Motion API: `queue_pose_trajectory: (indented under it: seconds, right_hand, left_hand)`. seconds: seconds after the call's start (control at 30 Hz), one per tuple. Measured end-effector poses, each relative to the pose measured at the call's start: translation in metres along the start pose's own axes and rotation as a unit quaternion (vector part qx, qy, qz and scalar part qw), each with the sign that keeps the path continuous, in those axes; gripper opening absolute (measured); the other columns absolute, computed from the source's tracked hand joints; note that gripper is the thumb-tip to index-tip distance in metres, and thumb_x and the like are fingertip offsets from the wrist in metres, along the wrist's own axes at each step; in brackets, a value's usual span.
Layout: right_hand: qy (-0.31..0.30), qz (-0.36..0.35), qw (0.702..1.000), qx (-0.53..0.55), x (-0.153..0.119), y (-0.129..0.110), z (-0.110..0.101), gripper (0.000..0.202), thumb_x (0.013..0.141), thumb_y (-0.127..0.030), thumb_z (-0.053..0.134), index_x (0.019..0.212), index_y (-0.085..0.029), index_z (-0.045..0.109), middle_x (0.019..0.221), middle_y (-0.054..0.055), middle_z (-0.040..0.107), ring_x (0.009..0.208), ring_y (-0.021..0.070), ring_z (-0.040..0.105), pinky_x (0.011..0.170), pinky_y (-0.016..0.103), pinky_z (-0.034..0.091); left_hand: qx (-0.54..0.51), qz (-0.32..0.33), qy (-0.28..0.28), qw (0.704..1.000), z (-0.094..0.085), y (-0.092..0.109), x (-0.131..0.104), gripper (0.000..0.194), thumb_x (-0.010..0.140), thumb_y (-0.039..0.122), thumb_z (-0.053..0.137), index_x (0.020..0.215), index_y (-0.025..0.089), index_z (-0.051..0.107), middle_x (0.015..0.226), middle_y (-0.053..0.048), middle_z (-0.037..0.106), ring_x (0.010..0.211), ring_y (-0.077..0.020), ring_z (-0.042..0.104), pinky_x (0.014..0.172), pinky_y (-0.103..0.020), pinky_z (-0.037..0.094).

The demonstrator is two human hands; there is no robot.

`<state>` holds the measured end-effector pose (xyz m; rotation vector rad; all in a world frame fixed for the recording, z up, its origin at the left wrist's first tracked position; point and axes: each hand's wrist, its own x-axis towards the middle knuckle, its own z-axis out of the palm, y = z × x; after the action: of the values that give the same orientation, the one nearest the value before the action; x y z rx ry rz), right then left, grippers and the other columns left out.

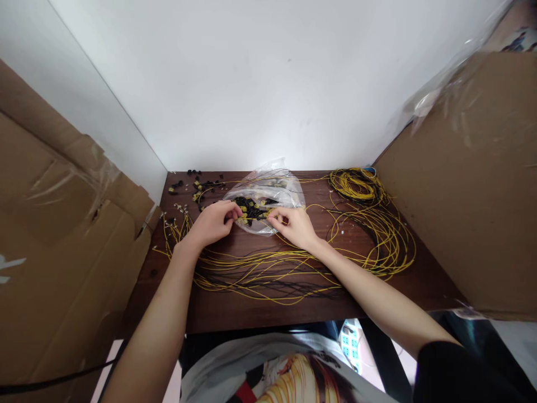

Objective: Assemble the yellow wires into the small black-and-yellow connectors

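One left hand [216, 223] and one right hand [296, 225], two altogether, are working over one clear plastic bag [289, 198]. One tabletop [235, 319] is holding one tight coil [356, 196] plus many wires [255, 263] and connectors [251, 207], overlapping beyond counting. Two cardboard panels [461, 184] are flanking everything.

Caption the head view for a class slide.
Left hand and right hand at a clear plastic bag, yellow wires nearby.

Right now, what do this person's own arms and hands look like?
The left hand and right hand are gloveless, with no watch visible. A plain black sleeve ends above the right forearm; no sleeve shows on the left forearm.
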<state>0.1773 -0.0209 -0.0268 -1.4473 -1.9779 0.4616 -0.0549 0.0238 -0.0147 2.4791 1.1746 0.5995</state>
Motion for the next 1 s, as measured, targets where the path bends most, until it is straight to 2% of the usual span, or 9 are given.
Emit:
queue_pose_trajectory:
  seconds: [0.2, 0.47, 0.67, 0.83, 1.0]
  right_hand:
    - [-0.002, 0.000, 1.000, -0.005, 0.000, 0.000, 0.000, 0.016, 0.082, -0.029, 0.054, 0.082, -0.021, 0.069, 0.060, -0.003, 0.061, 0.055, 0.0103, 0.052, 0.055, 0.021, 0.031]
    - [0.000, -0.004, 1.000, -0.006, 0.000, 0.001, 0.001, 0.017, 0.083, -0.029, 0.054, 0.082, -0.021, 0.069, 0.057, -0.003, 0.060, 0.052, 0.0099, 0.051, 0.054, 0.021, 0.030]
    - [0.001, -0.001, 1.000, -0.003, 0.000, 0.000, -0.001, 0.016, 0.082, -0.028, 0.054, 0.081, -0.021, 0.068, 0.058, -0.003, 0.058, 0.052, 0.0097, 0.049, 0.054, 0.021, 0.030]
    - [0.009, 0.004, 1.000, 0.008, -0.001, -0.002, -0.001, 0.018, 0.083, -0.030, 0.052, 0.079, -0.020, 0.065, 0.059, -0.003, 0.059, 0.053, 0.0098, 0.049, 0.055, 0.021, 0.032]
    - [0.010, 0.002, 1.000, 0.012, -0.002, -0.002, 0.000, 0.017, 0.084, -0.032, 0.051, 0.079, -0.020, 0.063, 0.061, -0.003, 0.059, 0.053, 0.0094, 0.049, 0.055, 0.021, 0.032]
  left_hand:
    - [0.018, 0.007, 0.010, 1.000, -0.001, 0.002, 0.000, 0.025, 0.068, 0.005, 0.044, 0.084, 0.017, 0.060, 0.079, -0.002, 0.060, 0.075, -0.0169, 0.056, 0.070, -0.028, 0.043]
    - [-0.019, 0.023, 0.029, 0.999, 0.000, 0.003, 0.000, 0.037, 0.067, 0.002, 0.043, 0.098, 0.016, 0.057, 0.078, -0.001, 0.055, 0.070, -0.0144, 0.053, 0.066, -0.025, 0.041]
    - [-0.056, 0.021, 0.042, 0.997, -0.002, 0.014, 0.002, 0.036, 0.065, 0.001, 0.042, 0.094, 0.015, 0.059, 0.076, -0.001, 0.053, 0.064, -0.0117, 0.049, 0.058, -0.022, 0.038]
    - [-0.124, -0.001, 0.029, 0.992, 0.001, 0.029, 0.003, 0.019, 0.075, 0.014, 0.051, 0.092, 0.014, 0.060, 0.073, 0.000, 0.053, 0.057, -0.0093, 0.045, 0.052, -0.020, 0.036]
    - [-0.152, -0.026, 0.018, 0.988, 0.009, 0.036, 0.005, 0.023, 0.080, 0.033, 0.057, 0.091, 0.015, 0.064, 0.070, 0.000, 0.057, 0.054, -0.0084, 0.042, 0.050, -0.020, 0.034]
